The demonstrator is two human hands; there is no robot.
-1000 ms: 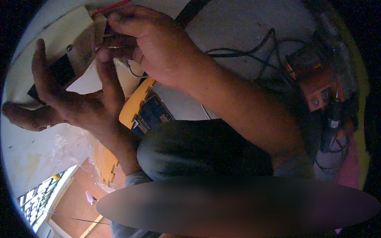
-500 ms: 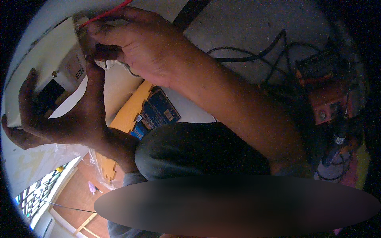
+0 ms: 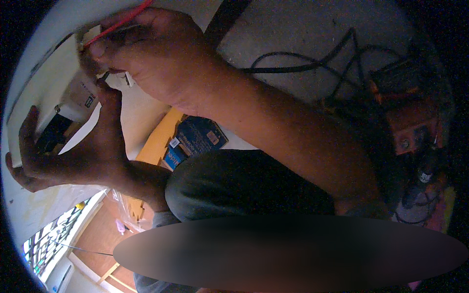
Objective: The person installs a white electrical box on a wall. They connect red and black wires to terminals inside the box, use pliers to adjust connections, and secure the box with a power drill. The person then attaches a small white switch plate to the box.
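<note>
A long white electrical wall plate (image 3: 36,95) leans tilted at the upper left, with a white module and a dark block on its exposed side. My left hand (image 3: 80,156) is closed around it, the fingers over its lower end and the thumb against the module. At the upper end, my right hand (image 3: 161,53) has its fingertips pinched close to a red wire (image 3: 119,24), which meets the plate there. Those fingertips partly hide the joint. A small white piece (image 3: 128,79) shows just under my right hand.
Below my forearms are a bent knee (image 3: 234,180) and a dark blue printed box (image 3: 200,136) beside an orange-yellow sheet (image 3: 154,141). Black cable (image 3: 293,66) loops on the grey floor. A reddish tool case (image 3: 413,127) stands at right. Window bars (image 3: 61,227) show lower left.
My right hand has shifted left along with the plate's upper end and the red wire. The left hand keeps its hold, slightly lower in the picture. The view has shifted slightly.
</note>
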